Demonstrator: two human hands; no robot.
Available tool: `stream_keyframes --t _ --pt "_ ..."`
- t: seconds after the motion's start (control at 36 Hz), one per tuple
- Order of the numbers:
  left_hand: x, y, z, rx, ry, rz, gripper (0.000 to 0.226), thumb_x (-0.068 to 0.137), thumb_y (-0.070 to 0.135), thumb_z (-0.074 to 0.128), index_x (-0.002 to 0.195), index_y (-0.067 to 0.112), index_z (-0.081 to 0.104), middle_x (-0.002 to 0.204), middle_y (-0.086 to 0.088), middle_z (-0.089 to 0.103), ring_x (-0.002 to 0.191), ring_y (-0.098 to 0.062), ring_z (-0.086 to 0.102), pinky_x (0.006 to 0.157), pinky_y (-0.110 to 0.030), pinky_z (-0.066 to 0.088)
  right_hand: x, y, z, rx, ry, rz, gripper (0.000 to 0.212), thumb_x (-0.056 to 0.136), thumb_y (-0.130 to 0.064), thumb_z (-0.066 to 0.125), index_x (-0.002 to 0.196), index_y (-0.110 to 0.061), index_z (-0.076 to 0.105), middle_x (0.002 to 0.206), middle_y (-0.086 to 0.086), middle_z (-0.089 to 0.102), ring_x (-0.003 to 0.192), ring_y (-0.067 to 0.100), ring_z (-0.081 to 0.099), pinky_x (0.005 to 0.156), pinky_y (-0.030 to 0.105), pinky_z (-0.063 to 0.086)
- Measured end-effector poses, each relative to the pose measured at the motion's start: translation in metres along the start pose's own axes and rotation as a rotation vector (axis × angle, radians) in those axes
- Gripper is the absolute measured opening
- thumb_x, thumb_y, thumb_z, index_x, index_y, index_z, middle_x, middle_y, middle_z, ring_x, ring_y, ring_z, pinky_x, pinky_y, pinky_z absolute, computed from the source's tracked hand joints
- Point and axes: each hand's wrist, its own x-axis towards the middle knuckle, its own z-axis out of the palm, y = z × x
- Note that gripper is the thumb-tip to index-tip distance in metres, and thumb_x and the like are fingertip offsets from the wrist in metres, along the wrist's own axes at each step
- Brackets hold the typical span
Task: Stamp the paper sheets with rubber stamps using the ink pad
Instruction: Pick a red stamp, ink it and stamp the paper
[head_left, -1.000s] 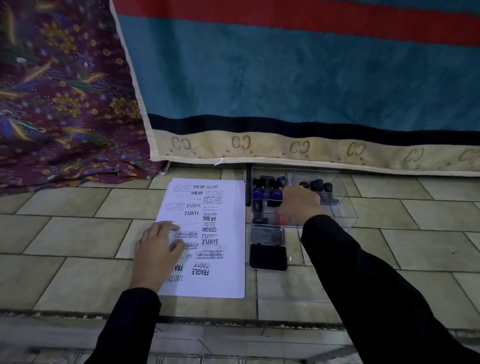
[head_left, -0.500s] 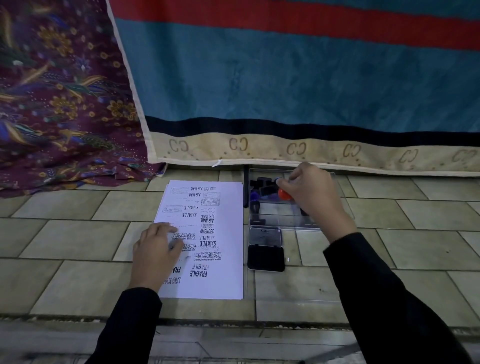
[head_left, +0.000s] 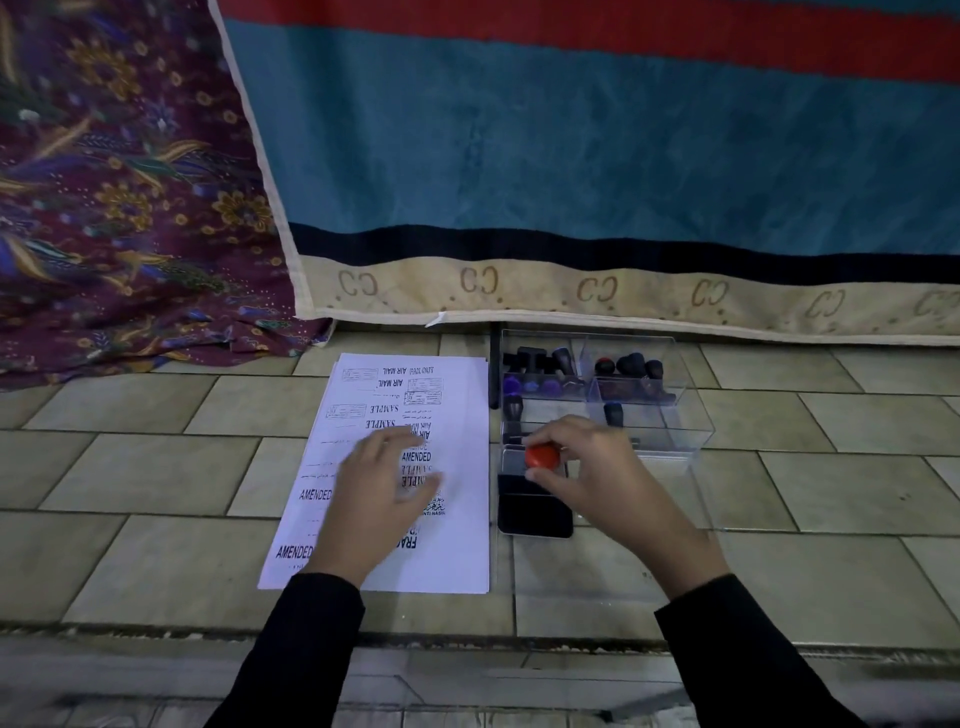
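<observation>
Head view: the left hand (head_left: 382, 493), fingers spread flat, pins the paper sheets (head_left: 457, 545) to the tiled floor (head_left: 156, 467) near its front edge. Just right of the sheets, the right hand (head_left: 597, 473) pinches a red-knobbed stamp (head_left: 542, 456) over the ink pad (head_left: 535, 512), seemingly to load ink.

Paper sheet (head_left: 457, 545), top edge: I am reading AIR MAIL twice and FAX OUT, upside down to me.
Sheet, middle: SAMPLE and AMENDED are showing just beside my left hand (head_left: 374, 499).
Sheet, left edge: AMENDED is appearing twice.
Sheet, lower part: my hand is covering a word beginning FRA.
Blanket hem (head_left: 649, 301), mid-frame: CC is repeating along the beige band.
</observation>
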Motion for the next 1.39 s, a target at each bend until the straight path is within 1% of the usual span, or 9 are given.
stream_keyframes --t 0.14,0.44,0.58,0.72,0.83,1.0,1.08,1.22,1.39 --pt "-0.003 0.032 0.025 0.014 -0.141 0.225 0.070 0.069 0.074 0.057 0.126 0.034 0.049 0.133 0.018 0.043 0.125 -0.003 0.038 0.105 -0.029 0.032 -0.005 0.000 0.009 0.008 0.003 -0.048 0.026 0.073 -0.016 0.078 0.096 -0.014 0.069 0.094 0.000 0.066 0.082 0.009 0.058 0.080 0.026 0.052" --pt "-0.006 0.038 0.048 0.122 -0.170 0.251 0.078 0.060 0.077 0.059 0.123 0.031 0.053 0.127 0.016 0.046 0.120 -0.006 0.037 0.102 -0.021 0.020 -0.012 0.001 0.019 0.018 0.027 -0.020 0.027 0.070 -0.015 0.079 0.095 -0.015 0.068 0.092 -0.001 0.064 0.080 0.010 0.058 0.074 0.020 0.049" --pt "-0.007 0.037 0.048 0.144 -0.169 0.257 0.078 0.064 0.077 0.054 0.124 0.028 0.054 0.131 0.013 0.046 0.123 -0.008 0.037 0.104 -0.022 0.020 -0.013 0.002 0.017 0.008 0.026 -0.021 0.025 0.071 -0.015 0.078 0.095 -0.015 0.069 0.092 -0.003 0.064 0.080 0.004 0.055 0.073 0.006 0.042" --pt "-0.007 0.038 0.048 0.132 -0.172 0.251 0.075 0.064 0.076 0.055 0.123 0.030 0.053 0.131 0.014 0.045 0.123 -0.007 0.037 0.105 -0.024 0.022 -0.014 0.005 0.017 0.031 0.027 -0.011 0.024 0.068 -0.013 0.080 0.089 -0.012 0.068 0.090 -0.001 0.064 0.081 0.010 0.059 0.074 0.020 0.050" --pt "-0.007 0.039 0.049 0.121 -0.168 0.251 0.074 0.064 0.074 0.056 0.123 0.030 0.054 0.130 0.014 0.046 0.121 -0.007 0.038 0.105 -0.024 0.022 -0.012 0.006 0.020 0.028 0.052 0.001 0.023 0.069 -0.012 0.080 0.088 -0.012 0.068 0.090 -0.002 0.064 0.078 0.007 0.057 0.072 0.012 0.046" --pt "-0.007 0.039 0.047 0.129 -0.178 0.253 0.075 0.063 0.076 0.057 0.124 0.032 0.053 0.131 0.016 0.044 0.122 -0.006 0.037 0.104 -0.020 0.018 -0.015 0.007 0.022 0.034 0.074 0.008 0.025 0.068 -0.014 0.080 0.090 -0.014 0.068 0.089 -0.005 0.063 0.079 0.007 0.058 0.075 0.023 0.051" --pt "-0.007 0.040 0.040 -0.024 -0.180 0.228 0.075 0.063 0.079 0.059 0.123 0.033 0.054 0.129 0.021 0.047 0.121 -0.001 0.041 0.106 -0.028 0.029 -0.017 0.005 0.021 0.046 0.071 0.023 0.027 0.070 -0.016 0.080 0.094 -0.016 0.068 0.090 -0.004 0.062 0.079 0.008 0.059 0.076 0.022 0.052" --pt "-0.011 0.024 0.004 -0.340 0.046 0.067 0.039 0.084 0.054 0.059 0.117 0.034 0.058 0.129 0.023 0.052 0.125 -0.001 0.045 0.102 -0.030 0.037 -0.015 -0.011 0.020 0.119 0.068 -0.021 0.028 0.074 -0.015 0.077 0.099 -0.019 0.067 0.096 -0.006 0.062 0.082 0.003 0.059 0.080 0.014 0.050" --pt "-0.004 -0.031 -0.022 -0.029 0.198 -0.057 0.023 0.094 0.021 0.054 0.116 0.018 0.060 0.126 0.007 0.057 0.118 -0.014 0.052 0.096 -0.034 0.045 -0.009 -0.046 0.049 0.162 -0.032 -0.108 0.032 0.077 -0.026 0.075 0.106 -0.019 0.065 0.101 -0.003 0.062 0.081 0.006 0.059 0.080 0.019 0.051"
